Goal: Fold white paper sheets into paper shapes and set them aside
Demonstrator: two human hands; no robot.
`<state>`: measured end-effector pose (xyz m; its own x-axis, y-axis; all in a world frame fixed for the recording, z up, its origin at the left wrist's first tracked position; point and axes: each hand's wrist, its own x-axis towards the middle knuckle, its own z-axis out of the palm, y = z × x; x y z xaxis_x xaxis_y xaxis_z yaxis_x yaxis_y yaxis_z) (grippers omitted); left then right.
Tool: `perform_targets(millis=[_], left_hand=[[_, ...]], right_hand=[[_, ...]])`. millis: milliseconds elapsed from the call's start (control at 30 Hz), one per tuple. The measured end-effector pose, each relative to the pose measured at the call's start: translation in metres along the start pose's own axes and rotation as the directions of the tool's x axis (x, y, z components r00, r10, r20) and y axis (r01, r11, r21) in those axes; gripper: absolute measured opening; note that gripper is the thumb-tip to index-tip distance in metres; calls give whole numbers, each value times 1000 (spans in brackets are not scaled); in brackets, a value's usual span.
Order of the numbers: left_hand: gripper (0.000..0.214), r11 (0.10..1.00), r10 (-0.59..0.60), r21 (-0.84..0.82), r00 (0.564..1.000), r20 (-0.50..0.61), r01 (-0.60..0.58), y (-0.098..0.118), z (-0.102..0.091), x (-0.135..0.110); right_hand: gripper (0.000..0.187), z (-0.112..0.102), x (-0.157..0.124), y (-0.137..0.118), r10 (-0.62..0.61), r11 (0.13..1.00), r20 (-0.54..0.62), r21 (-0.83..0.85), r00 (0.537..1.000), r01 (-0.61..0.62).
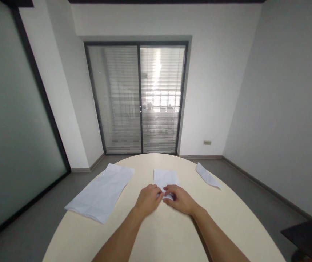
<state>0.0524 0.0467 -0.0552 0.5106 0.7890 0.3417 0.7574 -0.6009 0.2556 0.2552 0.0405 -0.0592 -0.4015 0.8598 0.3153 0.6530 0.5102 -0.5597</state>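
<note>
A white sheet of paper (pixel 166 177) lies on the table in front of me, its near part covered by my hands. My left hand (pixel 148 198) is closed at the paper's near left corner, thumb and fingertips drawn together on the edge. Close beside it, my right hand (pixel 182 198) curls over the near right part, its thumb and fingers pinching the paper. The fingertips of both hands almost meet at the near edge. Whether that edge is folded is hard to make out.
On the left of the round cream table (pixel 161 240) lies a stack of white paper (pixel 104 193). A folded white paper piece (pixel 207 176) rests near the right edge. A dark chair (pixel 308 236) stands at lower right. Beyond are a glass door with blinds (pixel 115 102) and walls.
</note>
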Motion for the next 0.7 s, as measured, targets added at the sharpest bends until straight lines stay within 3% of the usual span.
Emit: perform_targets(millis=[467,700], left_hand=[[41,995,-100,-16,995,4,100,-6,7,0],[38,995,-82,-63,997,-11,81,-9,12,1]], right_hand=[[15,1,1,1,0,1000,-57,-22,998,-2],[11,3,1,5,15,999,-80,-46,997,-19]])
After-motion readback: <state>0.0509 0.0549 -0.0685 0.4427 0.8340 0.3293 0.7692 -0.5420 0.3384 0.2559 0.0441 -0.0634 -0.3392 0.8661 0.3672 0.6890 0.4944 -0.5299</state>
